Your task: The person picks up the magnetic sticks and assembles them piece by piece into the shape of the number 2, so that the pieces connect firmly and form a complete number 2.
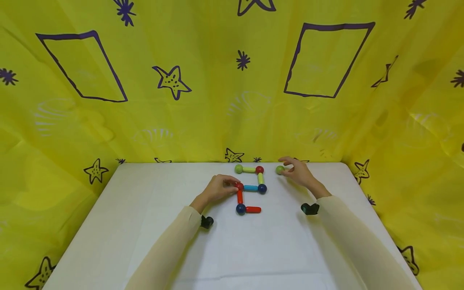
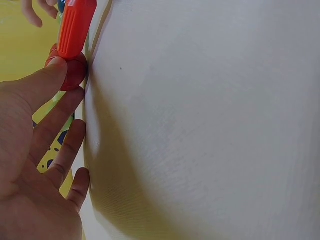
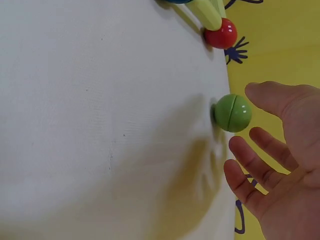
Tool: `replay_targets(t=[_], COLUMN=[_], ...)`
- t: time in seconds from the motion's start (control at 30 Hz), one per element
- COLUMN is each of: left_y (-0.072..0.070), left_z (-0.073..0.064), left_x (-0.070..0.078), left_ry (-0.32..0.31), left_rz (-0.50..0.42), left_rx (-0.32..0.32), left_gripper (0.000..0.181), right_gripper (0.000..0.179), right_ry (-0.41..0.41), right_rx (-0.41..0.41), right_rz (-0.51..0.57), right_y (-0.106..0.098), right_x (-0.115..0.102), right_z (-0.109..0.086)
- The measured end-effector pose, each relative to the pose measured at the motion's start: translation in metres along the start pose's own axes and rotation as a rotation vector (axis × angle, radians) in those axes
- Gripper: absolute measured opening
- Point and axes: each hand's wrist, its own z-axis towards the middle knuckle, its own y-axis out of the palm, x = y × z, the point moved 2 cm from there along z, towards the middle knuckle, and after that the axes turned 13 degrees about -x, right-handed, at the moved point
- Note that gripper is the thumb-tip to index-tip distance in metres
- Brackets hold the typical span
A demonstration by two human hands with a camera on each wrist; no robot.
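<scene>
My left hand (image 1: 218, 188) pinches a red ball (image 1: 239, 187) at the left of a zigzag chain of balls and rods. Its thumb presses beside the red rod (image 2: 77, 27) that joins this ball. From there the red rod runs down to a dark blue ball (image 1: 241, 208), with another red rod (image 1: 253, 210) lying to its right. A blue rod (image 1: 251, 188) leads right to a second dark blue ball (image 1: 262, 189). My right hand (image 1: 300, 174) is at a loose green ball (image 3: 233, 113), with thumb and fingers spread around it, showing a gap in the right wrist view.
Farther back, a yellow-green rod (image 1: 260, 178) rises to another red ball (image 1: 259, 170). A second yellow-green rod (image 1: 249, 170) ends at a green ball (image 1: 238, 168). The white table (image 1: 253, 249) meets a yellow patterned curtain (image 1: 203, 121) at its back and sides.
</scene>
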Motion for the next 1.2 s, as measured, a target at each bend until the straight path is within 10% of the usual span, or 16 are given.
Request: replay_targets(t=[1.2], left_y=[0.0], left_z=[0.001], left_x=[-0.001], left_ry=[0.008], left_rz=[0.007], left_rx=[-0.004], left_gripper=[0.026], right_gripper=[0.027], right_ry=[0.077], right_rx=[0.053], right_rz=[-0.001], right_y=[0.013], right_x=[0.016], right_z=[0.005])
